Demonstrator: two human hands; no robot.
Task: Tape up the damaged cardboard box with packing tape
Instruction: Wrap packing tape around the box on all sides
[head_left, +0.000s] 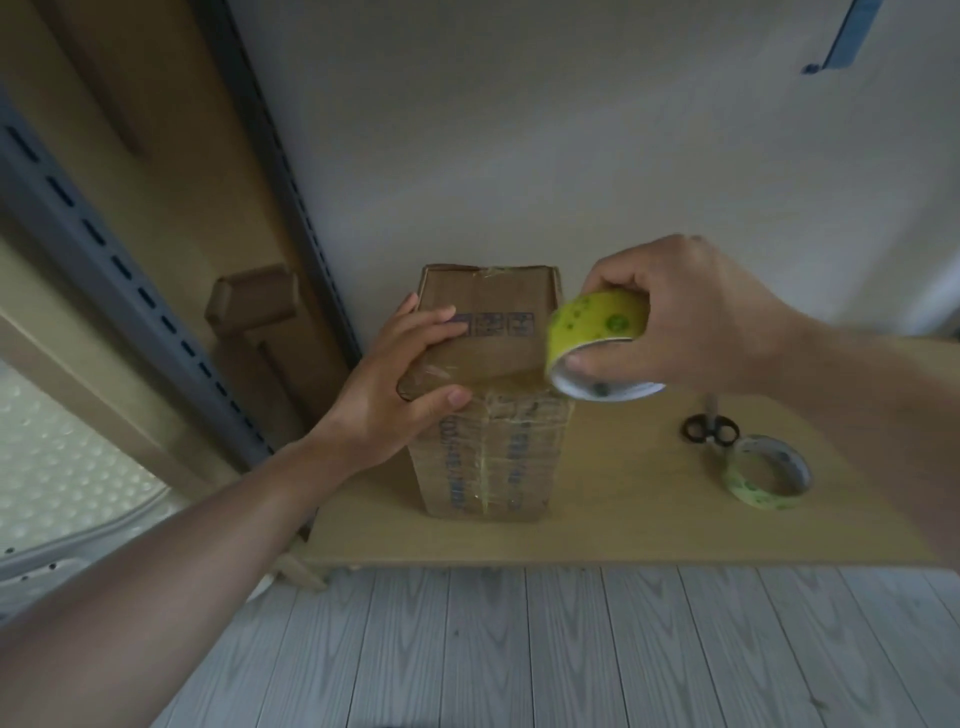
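Nearest, below both hands, grey floor (519, 649) planks run up to the edge of the pale worktop (623, 519). On it, under and to the outside of the right hand (691, 317), lie a spare tape roll (753, 493) and, just beyond it, black-handled scissors (709, 428).

Between the hands the cardboard box (493, 457) stands upright, its near face already glossy with crossing strips. The left hand (405, 384) is spread over the box's top left corner, fingers flat on top and thumb across the near edge, pressing down. The right hand pinches the yellow tape roll (597, 325) at the top right corner, fingers over the band and thumb in the core. A clear strip seems to run from the roll onto the near top edge.

The risks, as I judge them:
- A hard pull could tip the tall box if the left hand eases off.
- A slack or skewed strip could wrinkle or stick to itself.

Beyond is a white wall (519, 156).
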